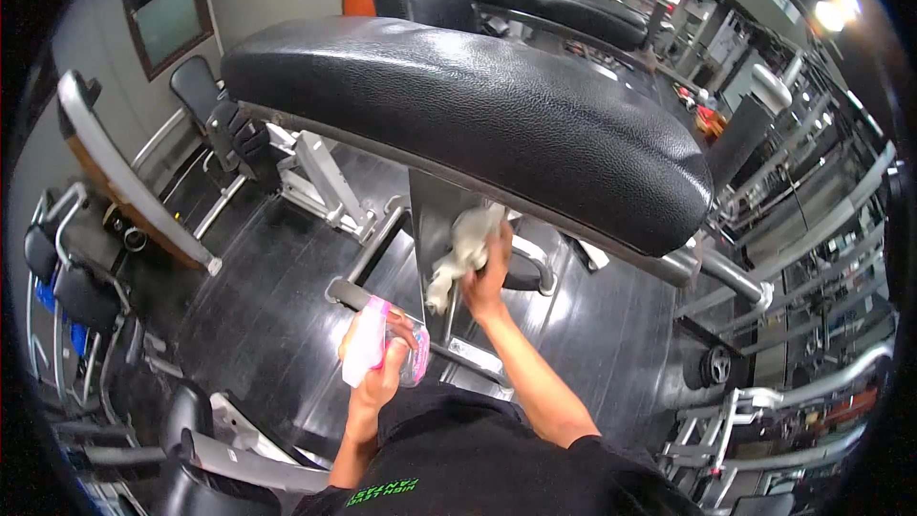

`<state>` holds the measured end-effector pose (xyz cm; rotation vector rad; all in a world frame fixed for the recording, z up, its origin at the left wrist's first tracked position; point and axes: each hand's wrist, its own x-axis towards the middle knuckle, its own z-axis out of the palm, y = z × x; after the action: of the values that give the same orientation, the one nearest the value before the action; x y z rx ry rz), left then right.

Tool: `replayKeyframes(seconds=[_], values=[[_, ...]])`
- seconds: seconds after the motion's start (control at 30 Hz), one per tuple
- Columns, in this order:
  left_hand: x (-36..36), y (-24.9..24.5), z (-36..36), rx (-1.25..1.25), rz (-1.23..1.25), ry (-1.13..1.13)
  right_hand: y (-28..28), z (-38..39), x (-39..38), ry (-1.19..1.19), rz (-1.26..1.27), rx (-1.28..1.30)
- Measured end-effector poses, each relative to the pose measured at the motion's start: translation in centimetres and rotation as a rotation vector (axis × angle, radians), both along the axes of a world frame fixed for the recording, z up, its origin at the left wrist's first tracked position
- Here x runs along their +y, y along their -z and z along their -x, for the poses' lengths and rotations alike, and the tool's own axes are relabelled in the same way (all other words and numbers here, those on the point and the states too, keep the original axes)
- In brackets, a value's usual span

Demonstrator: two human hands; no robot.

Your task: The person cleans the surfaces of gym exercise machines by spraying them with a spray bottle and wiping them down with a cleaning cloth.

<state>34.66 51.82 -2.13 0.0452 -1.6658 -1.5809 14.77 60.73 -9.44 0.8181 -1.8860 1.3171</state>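
My left hand (387, 375) is wrapped round a spray bottle (362, 352) with a pink and white top and a clear body with a pink label. It hangs low in front of my black shirt. A crumpled whitish cloth (470, 241) is in my right hand (489, 277), slightly blurred, pressed against the dark upright post (432, 220) under the padded bench. Above both hands spans the long black padded cushion (478, 96) of the gym machine. Part of my right hand's grip is hidden behind the cloth.
Machine tubes and a foot bar (346, 292) stand low around the post. Another seat machine (215, 124) is on the left, beside a curved grey frame (134, 172). Racks (821, 258) line the right, with a weight plate (714, 365) low down. The floor (258, 296) is dark and shiny.
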Motion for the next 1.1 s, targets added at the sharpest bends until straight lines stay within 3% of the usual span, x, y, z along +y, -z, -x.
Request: replayKeyframes(seconds=[0.07, 0.17, 0.3, 0.4, 0.53, 0.6, 0.67, 0.73, 0.8, 0.83, 0.93, 1.07, 1.1], values=[[0.5, -0.1, -0.8, -0.066, 0.023, -0.057, 2.3, -1.1, 1.1, -0.215, -0.065, 0.016], [0.7, 0.5, -1.4, -0.180, 0.090, -0.111, 3.1, -2.4, 1.9, -0.244, -0.022, -0.197], [1.2, 0.1, -2.0, -0.186, 0.103, -0.184, -3.5, -1.2, 0.7, -0.152, 0.194, -0.200], [1.3, -0.2, -1.7, -0.164, 0.105, -0.209, -6.4, 1.0, -0.6, -0.234, 0.294, -0.202], [1.5, -0.5, -1.4, -0.122, 0.063, -0.162, -3.3, 2.0, -0.8, -0.239, 0.169, -0.188], [1.5, -0.8, -1.2, -0.128, 0.059, -0.180, -1.2, 1.2, 0.4, -0.237, 0.145, 0.049], [1.2, -1.1, -0.9, -0.136, 0.053, -0.189, 1.9, -0.1, 1.2, -0.210, 0.098, -0.167], [0.7, -1.7, -0.6, -0.137, 0.152, -0.183, 3.9, -0.2, 1.8, -0.188, 0.054, -0.182], [0.6, -2.4, -0.6, -0.141, 0.135, -0.166, 4.8, 0.2, 1.5, -0.330, 0.295, -0.506], [0.7, -2.5, -0.7, -0.152, 0.114, -0.144, 0.9, -0.5, 1.3, -0.253, 0.281, -0.445], [0.8, -2.5, -1.0, -0.178, 0.096, -0.124, -2.4, 0.6, -0.4, -0.216, 0.479, -0.497], [1.2, -2.8, -1.5, -0.205, 0.181, -0.155, -4.9, 0.2, -1.5, -0.375, 0.553, -0.617], [1.4, -2.7, -1.6, -0.201, 0.187, -0.163, -4.5, 0.0, -1.6, -0.235, 0.311, -0.355]])
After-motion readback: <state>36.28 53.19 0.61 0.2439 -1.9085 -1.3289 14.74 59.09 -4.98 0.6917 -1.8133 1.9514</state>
